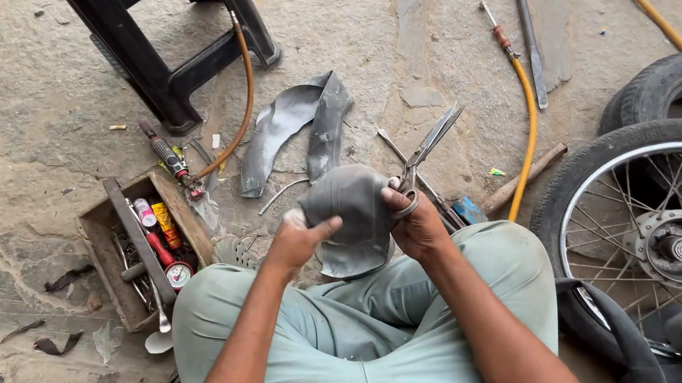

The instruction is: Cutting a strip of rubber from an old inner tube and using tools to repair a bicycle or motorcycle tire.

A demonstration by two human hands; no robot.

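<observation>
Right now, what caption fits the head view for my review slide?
Seated person's left hand holds a grey rubber piece; right hand grips scissors, beside a spoked wheel.

— What's in play over the lap right now?

— A grey rubber inner-tube piece, dull and matte, folded into a rounded, domed shape. It sits up off the ground, above the knees, its lower edge curling toward the lap.

— Who's got it?

— The left hand pinches its left edge, thumb laid across the rubber. The right hand presses against its right side.

— And the blades?

— Metal scissors, finger loops in that right hand, blades parted and pointing up and away to the right, beyond the rubber's top corner. The tips are clear of it.
</observation>
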